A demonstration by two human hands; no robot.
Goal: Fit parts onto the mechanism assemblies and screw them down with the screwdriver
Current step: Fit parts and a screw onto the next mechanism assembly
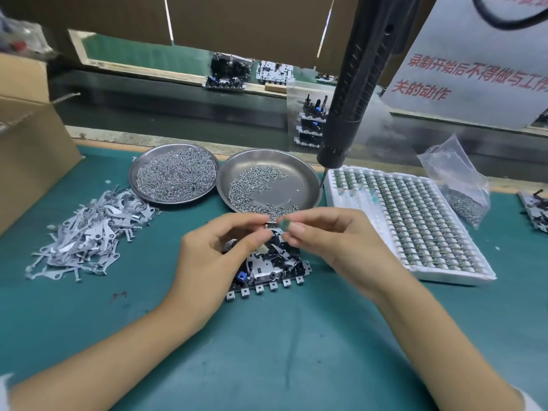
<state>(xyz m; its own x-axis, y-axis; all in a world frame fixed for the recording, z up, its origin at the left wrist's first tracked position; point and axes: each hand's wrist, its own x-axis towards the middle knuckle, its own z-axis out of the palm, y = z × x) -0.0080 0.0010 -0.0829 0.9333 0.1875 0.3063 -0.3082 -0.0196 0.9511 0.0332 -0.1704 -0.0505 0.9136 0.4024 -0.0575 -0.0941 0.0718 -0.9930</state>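
Both hands meet above the mechanism assembly (267, 266) lying mid-tabletop (296, 336): the right hand (329, 235) pinches a small green part (285, 225), the left hand (213, 247) pinches its other end. The screwdriver (353, 93) hangs behind, over the right screw dish (308, 185).

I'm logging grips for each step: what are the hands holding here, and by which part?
Right hand pinches a small green part by its right end, above the black mechanism assembly. Left hand's fingertips meet its other end; their hold cannot be told.

green bench mat (296, 351) | cardboard box (26, 137) left | conveyor (178, 105) behind
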